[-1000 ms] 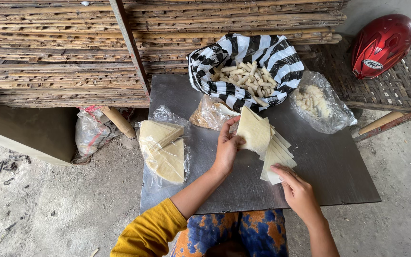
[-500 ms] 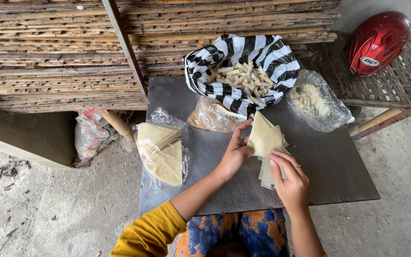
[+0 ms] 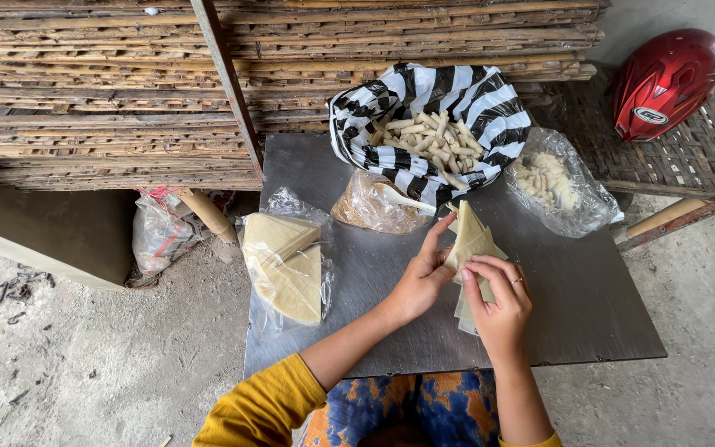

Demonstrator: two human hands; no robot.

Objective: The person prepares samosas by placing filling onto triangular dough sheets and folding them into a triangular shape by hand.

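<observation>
My left hand (image 3: pixel 420 280) and my right hand (image 3: pixel 498 300) both pinch a thin pale triangular pastry wrapper (image 3: pixel 469 236), lifted off a small stack of wrappers (image 3: pixel 465 308) on the grey metal table (image 3: pixel 589 306). My right hand wears a ring. Behind the hands lies a clear bag of brownish filling (image 3: pixel 370 205) with a white spoon (image 3: pixel 407 199) in it. A black-and-white striped bag (image 3: pixel 473 99) holds several finished pale rolls (image 3: pixel 424 141).
A clear bag with folded wrapper sheets (image 3: pixel 285 265) lies at the table's left. Another clear bag of pale pieces (image 3: pixel 549 178) sits at the right. A red helmet (image 3: pixel 664 81) rests on woven matting. Stacked bamboo slats (image 3: pixel 126 91) stand behind; a tied plastic bag (image 3: pixel 157 236) lies on the ground.
My right hand came up from the wrapper stack to join the left on the lifted wrapper. Both hands now grip it closer together.
</observation>
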